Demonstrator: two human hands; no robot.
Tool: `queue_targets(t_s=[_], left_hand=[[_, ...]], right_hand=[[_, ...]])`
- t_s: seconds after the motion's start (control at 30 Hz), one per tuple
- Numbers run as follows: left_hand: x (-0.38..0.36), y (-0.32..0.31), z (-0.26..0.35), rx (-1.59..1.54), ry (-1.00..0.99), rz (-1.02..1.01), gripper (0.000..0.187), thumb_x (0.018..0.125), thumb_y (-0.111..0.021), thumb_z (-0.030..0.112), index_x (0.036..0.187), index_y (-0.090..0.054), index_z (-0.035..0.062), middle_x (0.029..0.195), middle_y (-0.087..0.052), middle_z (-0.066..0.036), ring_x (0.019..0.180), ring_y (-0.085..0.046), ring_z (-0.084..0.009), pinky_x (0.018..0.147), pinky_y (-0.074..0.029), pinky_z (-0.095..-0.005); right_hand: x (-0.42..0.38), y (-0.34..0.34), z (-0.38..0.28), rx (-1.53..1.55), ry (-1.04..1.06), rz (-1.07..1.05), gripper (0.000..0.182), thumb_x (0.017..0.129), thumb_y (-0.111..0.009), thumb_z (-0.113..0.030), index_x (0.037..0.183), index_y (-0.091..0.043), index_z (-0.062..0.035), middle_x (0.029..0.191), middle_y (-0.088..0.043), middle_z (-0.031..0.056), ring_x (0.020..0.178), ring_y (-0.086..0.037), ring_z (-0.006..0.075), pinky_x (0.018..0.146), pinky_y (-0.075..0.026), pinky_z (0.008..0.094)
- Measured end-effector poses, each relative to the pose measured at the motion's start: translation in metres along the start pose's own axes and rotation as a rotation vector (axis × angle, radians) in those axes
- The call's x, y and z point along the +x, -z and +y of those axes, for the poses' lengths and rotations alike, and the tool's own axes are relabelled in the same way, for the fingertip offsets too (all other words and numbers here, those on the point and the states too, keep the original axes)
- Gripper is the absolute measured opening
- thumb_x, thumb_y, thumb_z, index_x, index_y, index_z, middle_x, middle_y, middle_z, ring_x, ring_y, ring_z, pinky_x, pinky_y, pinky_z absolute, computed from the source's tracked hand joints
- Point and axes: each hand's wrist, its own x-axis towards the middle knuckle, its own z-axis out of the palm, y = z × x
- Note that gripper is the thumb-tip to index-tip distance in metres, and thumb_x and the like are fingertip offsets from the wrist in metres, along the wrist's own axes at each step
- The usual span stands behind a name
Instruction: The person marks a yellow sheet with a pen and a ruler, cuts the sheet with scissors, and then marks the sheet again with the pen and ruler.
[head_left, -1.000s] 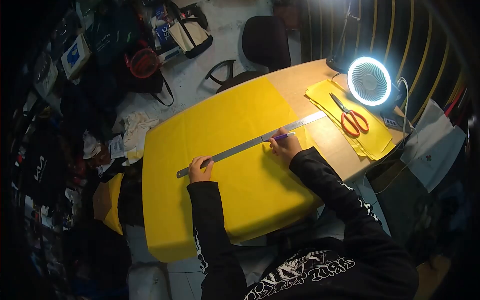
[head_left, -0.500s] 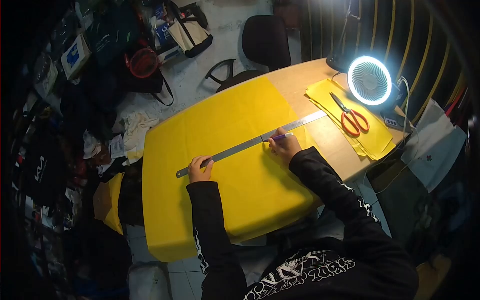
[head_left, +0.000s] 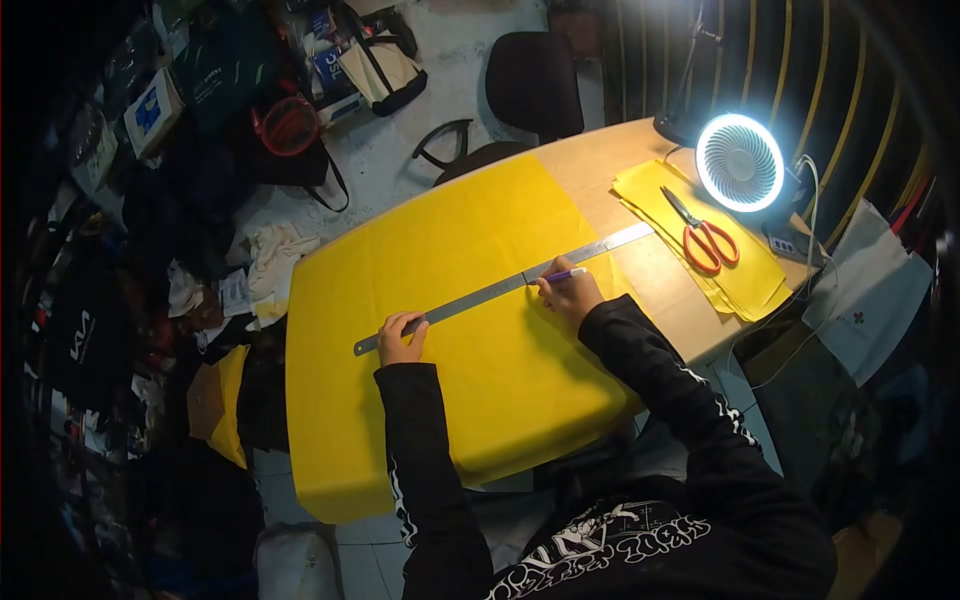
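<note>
A large sheet of yellow fabric covers most of the table and hangs over its near edge. A long metal ruler lies slantwise across it, its far right end past the cloth. My left hand grips the ruler near its left end, fingers over the top and thumb at the near side. Closed around a purple-and-white pen, my right hand rests on the fabric along the ruler's near edge, right of its middle. The pen's tip is hidden by my fingers.
Red-handled scissors lie on folded yellow fabric at the table's right end. Behind them stands a lit round fan lamp, with cables beside it. A black chair stands beyond the table; bags and clutter fill the left.
</note>
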Motion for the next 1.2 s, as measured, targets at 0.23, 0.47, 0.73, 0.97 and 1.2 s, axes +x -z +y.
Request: queue_targets(t_s=[0.23,0.47,0.73,0.97,1.2], left_hand=[[0.0,0.002,0.005,-0.025,0.002,0.003,0.019,0.076,-0.072,0.012,0.094,-0.069,0.0054,0.097,-0.064,-0.01,0.089,-0.061,-0.0256,0.082,-0.048,-0.0345],[-0.001,0.0,-0.001,-0.007,-0.014,0.008,0.019,0.076,-0.072,0.012,0.094,-0.069,0.0061,0.097,-0.064,-0.01,0.089,-0.061,-0.0259,0.082,-0.048,-0.0342],[0.0,0.001,-0.002,-0.064,-0.01,-0.003,0.019,0.076,-0.072,0.013,0.094,-0.069,0.0055,0.097,-0.064,-0.01,0.089,-0.061,-0.0256,0.081,-0.048,-0.0338],[0.0,-0.001,-0.005,-0.004,-0.033,0.01,0.019,0.076,-0.072,0.01,0.094,-0.069,0.0046,0.097,-0.064,-0.01,0.089,-0.061,-0.0244,0.081,-0.048,-0.033],[0.0,0.0,-0.002,-0.042,-0.022,0.0,0.019,0.076,-0.072,0.009,0.094,-0.069,0.005,0.098,-0.064,-0.009,0.09,-0.061,-0.0246,0.082,-0.048,-0.0327]], right_hand=[[0.001,-0.001,0.003,0.01,0.002,-0.002,0.013,0.088,-0.062,-0.009,0.087,-0.051,-0.0004,0.067,-0.061,0.0068,0.056,-0.06,0.0111,0.052,-0.049,0.0254],[0.002,0.003,0.004,0.056,-0.035,0.034,0.015,0.088,-0.062,-0.01,0.087,-0.051,-0.0009,0.068,-0.061,0.007,0.055,-0.06,0.0111,0.049,-0.048,0.0252],[-0.018,0.091,0.008,-0.098,0.071,0.257,0.012,0.087,-0.062,-0.01,0.087,-0.054,-0.0014,0.068,-0.062,0.0068,0.056,-0.061,0.0113,0.051,-0.049,0.0232],[-0.02,0.11,0.019,-0.155,0.022,0.351,0.015,0.088,-0.062,-0.013,0.084,-0.056,-0.0005,0.067,-0.064,0.0071,0.056,-0.062,0.011,0.052,-0.05,0.0232],[-0.011,0.111,0.02,-0.103,-0.016,0.323,0.014,0.088,-0.064,-0.015,0.087,-0.059,-0.002,0.071,-0.065,0.0054,0.056,-0.062,0.0098,0.05,-0.049,0.0219]])
